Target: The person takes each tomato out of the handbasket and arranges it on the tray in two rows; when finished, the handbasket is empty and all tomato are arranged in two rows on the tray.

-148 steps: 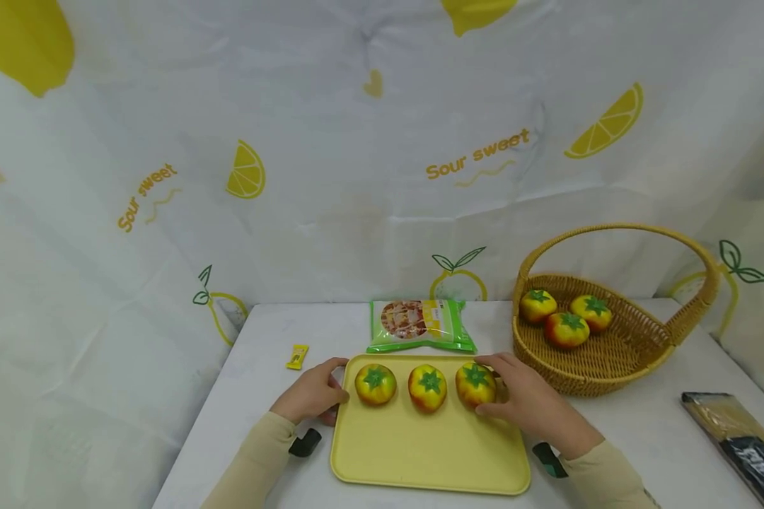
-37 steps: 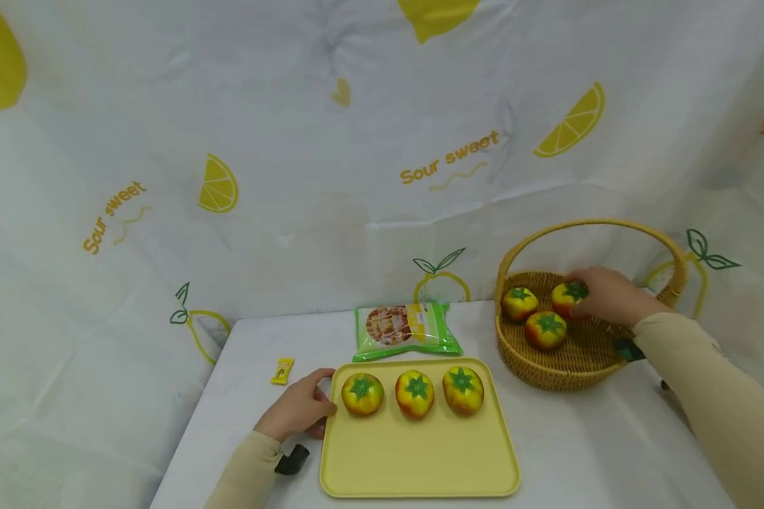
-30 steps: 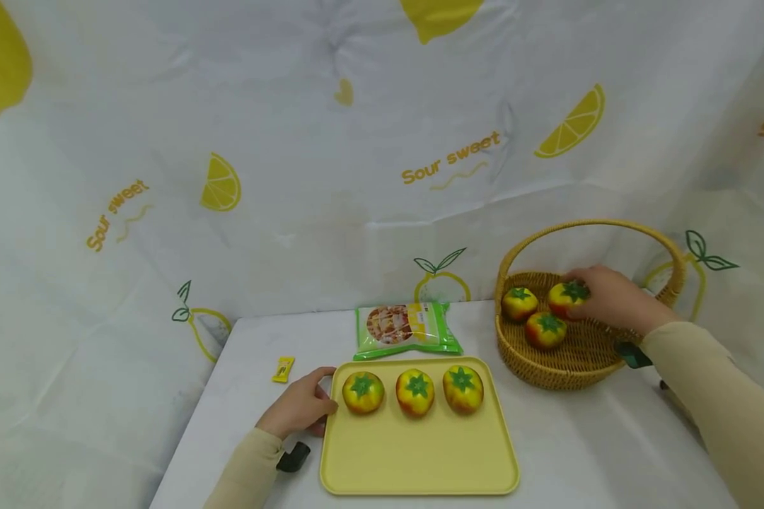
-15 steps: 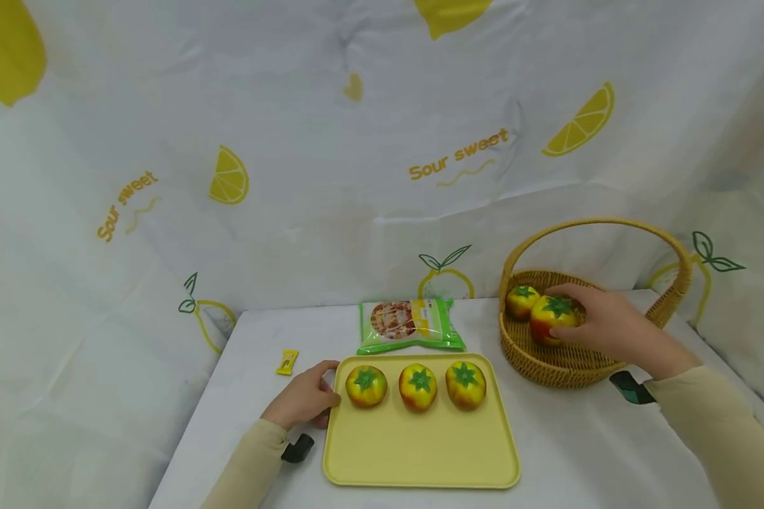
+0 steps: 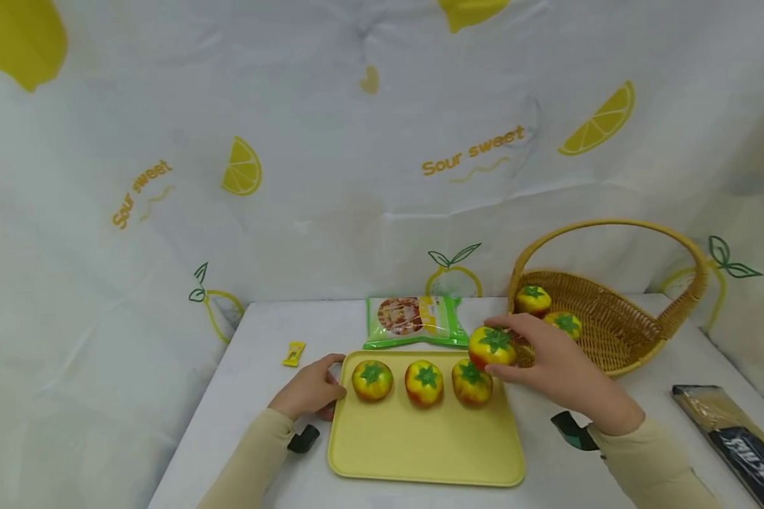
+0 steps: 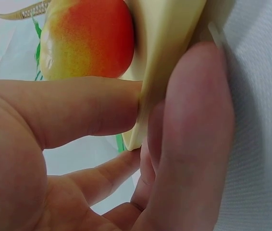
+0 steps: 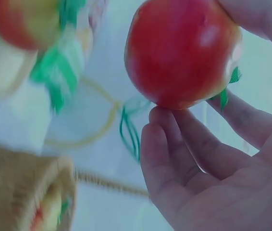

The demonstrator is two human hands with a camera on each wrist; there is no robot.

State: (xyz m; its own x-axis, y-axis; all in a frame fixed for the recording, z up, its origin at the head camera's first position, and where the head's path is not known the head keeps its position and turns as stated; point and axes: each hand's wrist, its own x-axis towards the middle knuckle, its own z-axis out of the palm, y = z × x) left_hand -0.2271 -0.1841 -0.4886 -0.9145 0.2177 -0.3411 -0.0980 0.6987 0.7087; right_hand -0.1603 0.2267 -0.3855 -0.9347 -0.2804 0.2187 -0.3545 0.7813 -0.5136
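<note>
My right hand holds a yellow-red tomato with a green star-shaped top, between thumb and fingertips. It hangs above the right end of the yellow tray, partly covering a tomato there. In the right wrist view the held tomato shows its red underside. Also in a row on the tray are a left tomato and a middle tomato. My left hand pinches the tray's left rim; the left wrist view shows thumb and fingers on either side of the rim.
A wicker basket with a tall handle stands at the back right; two tomatoes show in it. Behind the tray lies a green food packet. A small yellow sachet lies at the left, a dark-and-tan package at the right.
My right hand has left the tray, picked a tomato out of the basket, and carried it left over the tray's right end. The left hand has stayed at the tray's rim.
</note>
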